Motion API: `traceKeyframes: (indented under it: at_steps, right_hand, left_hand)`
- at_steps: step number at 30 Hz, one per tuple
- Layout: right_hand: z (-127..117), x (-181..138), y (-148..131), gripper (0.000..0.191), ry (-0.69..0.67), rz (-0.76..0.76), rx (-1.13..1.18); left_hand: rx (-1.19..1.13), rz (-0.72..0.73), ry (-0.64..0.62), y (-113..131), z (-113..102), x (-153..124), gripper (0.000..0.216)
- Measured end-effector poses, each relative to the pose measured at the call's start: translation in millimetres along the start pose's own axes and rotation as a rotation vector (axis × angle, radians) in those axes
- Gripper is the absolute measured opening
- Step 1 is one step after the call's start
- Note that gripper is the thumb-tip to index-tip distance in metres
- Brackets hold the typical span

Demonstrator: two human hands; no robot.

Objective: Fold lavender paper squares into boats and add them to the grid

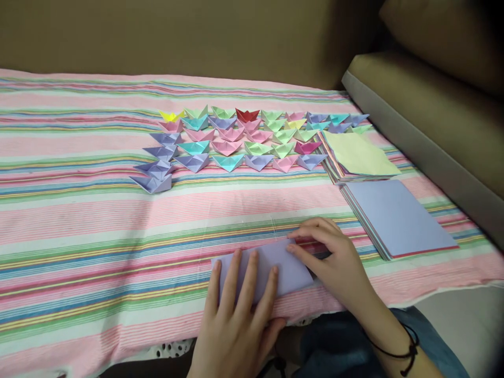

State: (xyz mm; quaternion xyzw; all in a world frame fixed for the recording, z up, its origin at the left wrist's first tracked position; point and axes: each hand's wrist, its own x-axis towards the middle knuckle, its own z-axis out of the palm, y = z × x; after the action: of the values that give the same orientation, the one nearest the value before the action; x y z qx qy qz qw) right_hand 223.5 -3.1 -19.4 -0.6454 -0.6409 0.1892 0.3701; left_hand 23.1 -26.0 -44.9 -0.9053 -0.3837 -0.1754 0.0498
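— How many sheets are in hand?

— One: a folded lavender sheet [289, 269], lying on the near edge of the cloth, right in front of the person.

— And the hands?

— Two. The left hand [236, 315] lies flat on the sheet's left part, fingers spread and straight, gripping nothing. The right hand [336, 260] bends its fingertips down onto the sheet's right end, pressing rather than pinching. A black cord bracelet [409, 349] circles that wrist.

— What else can be counted?

— Two stacks of square paper to the right: the yellow-topped stack [364, 155] farther off, the lavender-topped stack [397, 215] nearer, their corners overlapping. Beyond the hands, well apart from them, sit paper boats [228, 147] in rows, roughly three dozen; the far ones overlap too much for an exact count. Only one is red. A column of purple ones runs down the left side.

— The surface?

— A striped cloth [79, 236], pink with green, blue and yellow bands.

— The room?

— A brown cushion [433, 115] borders the cloth on the right, and a plain brown upholstered back [197, 37] rises behind.
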Motion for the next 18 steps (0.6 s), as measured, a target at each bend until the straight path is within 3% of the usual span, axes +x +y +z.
traceKeyframes:
  at_steps: [18]
  right_hand:
    - [1.8, 2.2, -0.3, 0.01, 0.012, 0.004, -0.001]
  left_hand:
    - [-0.01, 0.003, -0.014, 0.3, 2.0, 1.5, 0.072]
